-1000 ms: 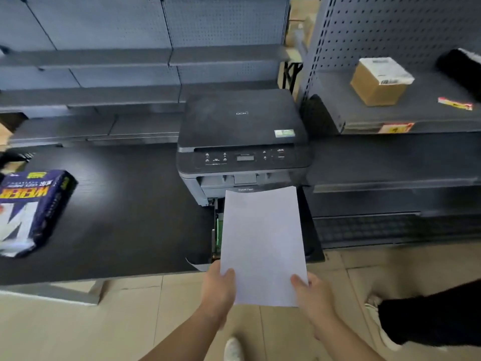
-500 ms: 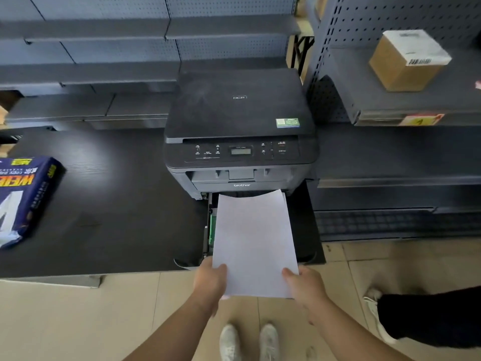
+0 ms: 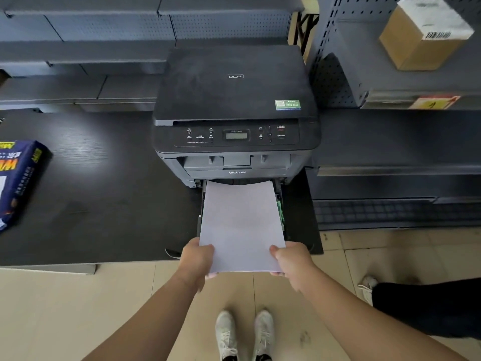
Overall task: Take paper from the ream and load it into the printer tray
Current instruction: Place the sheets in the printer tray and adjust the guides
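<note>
A stack of white paper [image 3: 240, 225] lies over the pulled-out tray [image 3: 281, 212] of the black printer [image 3: 234, 100], its far edge just under the printer's front. My left hand [image 3: 196, 261] grips the paper's near left corner and my right hand [image 3: 291, 261] grips its near right corner. The near end of the paper hangs past the table edge. The blue ream [image 3: 18, 181] lies at the far left of the black table [image 3: 104, 204], partly cut off by the frame.
Grey metal shelves stand behind and to the right. A cardboard box [image 3: 421, 35] sits on the right shelf. Another person's dark leg and shoe [image 3: 367, 287] are at the right on the tiled floor. My own white shoes [image 3: 243, 332] show below.
Both hands have pushed the paper forward and down, so its far edge now reaches the printer's tray opening. The view has moved closer to the printer.
</note>
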`<action>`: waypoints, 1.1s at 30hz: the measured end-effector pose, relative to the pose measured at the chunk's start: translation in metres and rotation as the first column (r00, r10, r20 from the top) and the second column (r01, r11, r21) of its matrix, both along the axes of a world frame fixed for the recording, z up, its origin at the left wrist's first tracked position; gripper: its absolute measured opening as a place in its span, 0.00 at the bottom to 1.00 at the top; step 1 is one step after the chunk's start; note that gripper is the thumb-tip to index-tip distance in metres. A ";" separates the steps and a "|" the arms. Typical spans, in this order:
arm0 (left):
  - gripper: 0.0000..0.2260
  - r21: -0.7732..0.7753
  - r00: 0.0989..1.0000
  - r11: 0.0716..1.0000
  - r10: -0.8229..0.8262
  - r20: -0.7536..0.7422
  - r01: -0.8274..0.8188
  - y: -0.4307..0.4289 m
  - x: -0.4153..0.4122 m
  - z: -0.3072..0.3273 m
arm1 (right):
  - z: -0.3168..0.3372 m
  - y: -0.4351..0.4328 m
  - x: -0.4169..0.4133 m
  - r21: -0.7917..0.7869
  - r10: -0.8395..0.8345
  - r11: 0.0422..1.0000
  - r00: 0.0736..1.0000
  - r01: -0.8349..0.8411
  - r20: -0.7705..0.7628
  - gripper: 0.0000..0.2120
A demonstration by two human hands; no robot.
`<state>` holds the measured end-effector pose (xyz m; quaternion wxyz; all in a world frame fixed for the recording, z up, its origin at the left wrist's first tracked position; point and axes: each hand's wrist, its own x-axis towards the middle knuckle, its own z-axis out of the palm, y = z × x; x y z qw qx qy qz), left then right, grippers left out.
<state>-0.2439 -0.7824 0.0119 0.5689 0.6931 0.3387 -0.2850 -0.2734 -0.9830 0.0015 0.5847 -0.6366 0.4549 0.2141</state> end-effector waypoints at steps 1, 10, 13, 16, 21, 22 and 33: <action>0.11 -0.005 1.000 1.000 0.003 -0.001 -0.003 0.000 0.000 -0.001 | 0.000 0.000 0.000 -0.010 0.004 1.000 1.000 -0.004 0.000 0.02; 0.15 0.030 0.994 0.996 -0.088 0.072 0.086 -0.003 0.000 -0.006 | 0.001 -0.008 0.005 -0.087 0.148 0.986 0.989 -0.145 0.027 0.08; 0.20 0.054 0.980 0.986 -0.163 0.114 0.157 -0.004 0.004 -0.003 | 0.002 -0.006 0.008 -0.114 0.204 0.973 0.978 -0.198 0.043 0.09; 0.20 0.038 0.975 0.984 -0.175 0.139 0.172 -0.005 0.003 0.000 | 0.002 -0.005 0.005 -0.137 0.202 0.972 0.977 -0.191 0.066 0.09; 0.17 -0.001 0.980 0.988 -0.151 0.132 0.152 -0.005 0.001 0.000 | 0.002 -0.007 0.003 -0.143 0.181 0.975 0.979 -0.167 0.093 0.09; 0.17 -0.006 0.981 0.990 -0.136 0.138 0.139 -0.005 0.001 0.000 | 0.002 -0.007 0.004 -0.149 0.176 0.976 0.979 -0.160 0.103 0.09; 0.14 -0.030 0.987 0.998 -0.047 0.154 0.053 -0.003 0.005 -0.010 | -0.003 -0.008 0.015 -0.154 0.148 0.979 0.982 -0.130 0.113 0.09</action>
